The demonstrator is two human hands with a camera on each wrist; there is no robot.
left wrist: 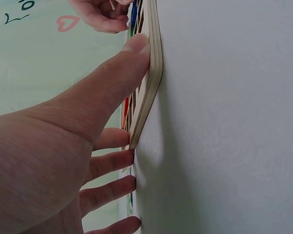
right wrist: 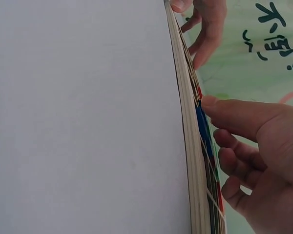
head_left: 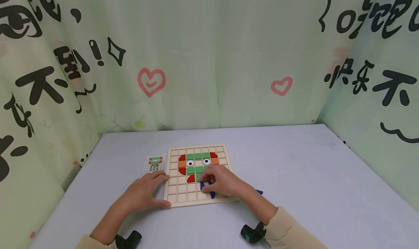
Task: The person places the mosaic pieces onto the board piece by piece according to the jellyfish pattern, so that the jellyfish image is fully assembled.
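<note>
A wooden grid board lies on the table, bearing red, orange, green and blue flat pieces and two eye pieces. My left hand rests against its left side, thumb on the near corner, other fingers spread and fairly straight. Over the board's lower middle, my right hand has its thumb and curled fingers at a blue piece, seeming to pinch it where it lies. Close by is another blue piece. In the right wrist view, the thumb tip touches beside blue; the fingers partly hide the pieces.
A small picture card of a green and red figure lies left of the board. Another blue piece shows on the table behind the right forearm. Pale curtains with writing and hearts surround the white table.
</note>
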